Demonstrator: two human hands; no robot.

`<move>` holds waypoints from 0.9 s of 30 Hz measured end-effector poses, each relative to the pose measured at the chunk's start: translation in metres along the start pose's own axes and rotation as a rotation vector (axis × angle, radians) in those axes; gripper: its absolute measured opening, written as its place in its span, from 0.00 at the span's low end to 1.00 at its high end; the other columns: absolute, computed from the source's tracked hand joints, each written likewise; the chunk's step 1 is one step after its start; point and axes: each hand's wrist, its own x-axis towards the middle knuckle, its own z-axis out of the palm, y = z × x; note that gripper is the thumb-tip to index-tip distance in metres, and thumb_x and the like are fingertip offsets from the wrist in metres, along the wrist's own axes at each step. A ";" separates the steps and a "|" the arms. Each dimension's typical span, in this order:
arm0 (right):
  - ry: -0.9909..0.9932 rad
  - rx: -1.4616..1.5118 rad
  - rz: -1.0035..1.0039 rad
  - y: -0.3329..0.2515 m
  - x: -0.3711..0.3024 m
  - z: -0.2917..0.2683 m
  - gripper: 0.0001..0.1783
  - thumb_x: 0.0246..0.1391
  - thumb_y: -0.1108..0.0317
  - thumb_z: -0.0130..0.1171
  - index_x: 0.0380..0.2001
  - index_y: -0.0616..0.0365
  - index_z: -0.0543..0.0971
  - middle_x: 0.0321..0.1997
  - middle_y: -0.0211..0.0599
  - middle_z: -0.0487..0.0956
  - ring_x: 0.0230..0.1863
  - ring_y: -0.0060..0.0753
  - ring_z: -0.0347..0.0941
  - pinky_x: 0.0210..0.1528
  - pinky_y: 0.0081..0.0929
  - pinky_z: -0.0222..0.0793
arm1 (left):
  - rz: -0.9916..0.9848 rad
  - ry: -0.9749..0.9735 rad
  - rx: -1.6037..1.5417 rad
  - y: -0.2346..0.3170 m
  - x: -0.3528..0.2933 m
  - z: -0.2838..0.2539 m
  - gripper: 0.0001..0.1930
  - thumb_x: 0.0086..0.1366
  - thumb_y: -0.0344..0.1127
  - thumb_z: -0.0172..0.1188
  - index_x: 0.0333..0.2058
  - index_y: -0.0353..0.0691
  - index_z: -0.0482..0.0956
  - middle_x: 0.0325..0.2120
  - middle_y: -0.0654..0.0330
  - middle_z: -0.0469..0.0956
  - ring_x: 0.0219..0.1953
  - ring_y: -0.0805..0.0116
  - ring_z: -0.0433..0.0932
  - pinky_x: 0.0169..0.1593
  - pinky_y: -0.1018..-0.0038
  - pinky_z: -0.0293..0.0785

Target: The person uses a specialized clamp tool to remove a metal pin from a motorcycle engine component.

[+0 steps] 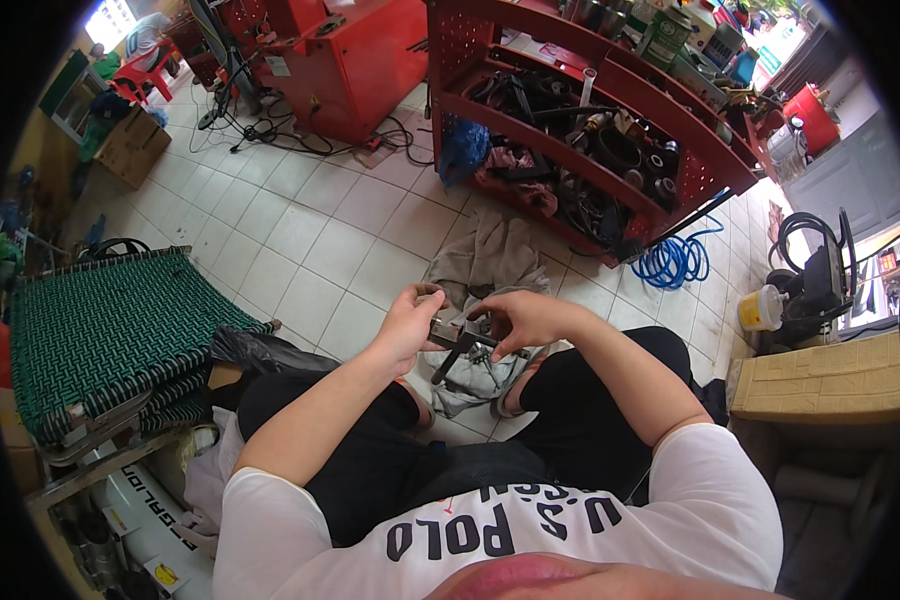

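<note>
Between my knees, above the rags, I hold a small metal clamp-like part (460, 345) with a grey block and dark bars sticking out. Its exact kind is too small to tell. My left hand (410, 325) is closed on the grey block end, thumb on top. On the other side my right hand (525, 320) curls its fingers and thumb around the dark bar end. Under my hands a grey-white rag (470, 378) lies on the floor between my feet, and a brown-grey cloth (495, 255) is spread just beyond it.
Ahead right stands a red tool cart (570, 165) loaded with parts and bottles. A coiled blue hose (675, 262) lies beside it. Left is a green woven folding chair (100, 325); a red machine (345, 75) with cables (270, 130) stands farther back. A yellow padded seat (825, 385) is at right.
</note>
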 end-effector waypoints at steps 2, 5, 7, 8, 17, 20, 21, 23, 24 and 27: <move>0.036 -0.108 -0.002 -0.004 0.001 0.001 0.42 0.50 0.64 0.77 0.67 0.60 0.70 0.44 0.43 0.85 0.45 0.34 0.82 0.51 0.34 0.75 | 0.006 0.004 -0.024 0.000 0.000 0.000 0.18 0.77 0.42 0.54 0.58 0.41 0.66 0.51 0.56 0.74 0.40 0.63 0.85 0.36 0.63 0.87; 0.077 -0.020 -0.076 0.019 0.004 0.008 0.46 0.47 0.57 0.79 0.66 0.63 0.70 0.44 0.43 0.86 0.43 0.36 0.82 0.47 0.32 0.76 | 0.014 0.008 -0.028 0.003 -0.001 0.002 0.18 0.77 0.42 0.54 0.58 0.41 0.67 0.52 0.56 0.74 0.39 0.63 0.85 0.36 0.64 0.87; 0.025 0.081 -0.013 0.027 0.003 0.008 0.45 0.47 0.58 0.79 0.66 0.63 0.71 0.45 0.43 0.87 0.44 0.37 0.83 0.48 0.33 0.76 | 0.009 0.008 0.014 0.004 -0.002 0.001 0.18 0.78 0.43 0.52 0.60 0.40 0.67 0.54 0.55 0.75 0.44 0.57 0.85 0.44 0.56 0.87; -0.030 0.183 0.049 0.028 0.003 0.008 0.45 0.47 0.58 0.79 0.65 0.64 0.71 0.45 0.44 0.87 0.45 0.37 0.83 0.48 0.33 0.76 | 0.010 0.009 0.015 0.004 -0.002 0.000 0.18 0.78 0.43 0.52 0.60 0.40 0.67 0.54 0.55 0.75 0.44 0.57 0.85 0.44 0.56 0.87; 0.232 -0.026 -0.036 0.011 0.001 0.007 0.47 0.42 0.63 0.81 0.67 0.57 0.70 0.41 0.47 0.87 0.45 0.39 0.84 0.48 0.34 0.77 | 0.034 0.039 0.016 0.003 0.004 -0.005 0.18 0.78 0.43 0.52 0.60 0.41 0.66 0.53 0.56 0.75 0.45 0.57 0.85 0.44 0.56 0.87; 0.280 -0.069 -0.065 0.009 0.003 0.008 0.47 0.44 0.62 0.81 0.67 0.57 0.70 0.40 0.46 0.87 0.44 0.39 0.84 0.48 0.34 0.76 | 0.053 0.052 -0.033 0.006 0.005 -0.007 0.18 0.78 0.43 0.52 0.60 0.42 0.66 0.53 0.55 0.75 0.45 0.57 0.85 0.44 0.56 0.87; 0.304 -0.094 -0.088 0.009 0.003 0.008 0.47 0.44 0.61 0.80 0.67 0.57 0.70 0.40 0.45 0.87 0.44 0.39 0.84 0.49 0.34 0.76 | 0.054 0.061 -0.045 0.008 0.003 -0.007 0.18 0.78 0.43 0.52 0.59 0.41 0.66 0.53 0.55 0.75 0.45 0.56 0.85 0.43 0.56 0.87; 0.288 -0.059 -0.086 0.018 0.004 0.008 0.47 0.46 0.60 0.79 0.68 0.59 0.70 0.42 0.45 0.87 0.45 0.39 0.84 0.49 0.34 0.77 | 0.054 0.060 -0.057 0.008 0.003 -0.005 0.18 0.78 0.43 0.52 0.59 0.41 0.66 0.53 0.55 0.75 0.45 0.56 0.85 0.43 0.57 0.88; 0.267 -0.024 -0.090 0.022 0.004 0.008 0.46 0.47 0.60 0.78 0.68 0.60 0.69 0.43 0.45 0.87 0.46 0.40 0.84 0.49 0.33 0.77 | 0.060 0.065 -0.044 0.008 0.004 -0.005 0.18 0.78 0.43 0.52 0.59 0.40 0.66 0.53 0.55 0.75 0.45 0.57 0.85 0.42 0.57 0.88; 0.022 0.360 0.084 0.028 0.003 0.003 0.43 0.54 0.61 0.74 0.69 0.63 0.68 0.45 0.42 0.88 0.46 0.34 0.84 0.48 0.30 0.76 | 0.061 0.067 -0.019 0.004 0.005 -0.002 0.18 0.78 0.42 0.52 0.59 0.39 0.66 0.53 0.55 0.74 0.45 0.57 0.85 0.41 0.59 0.89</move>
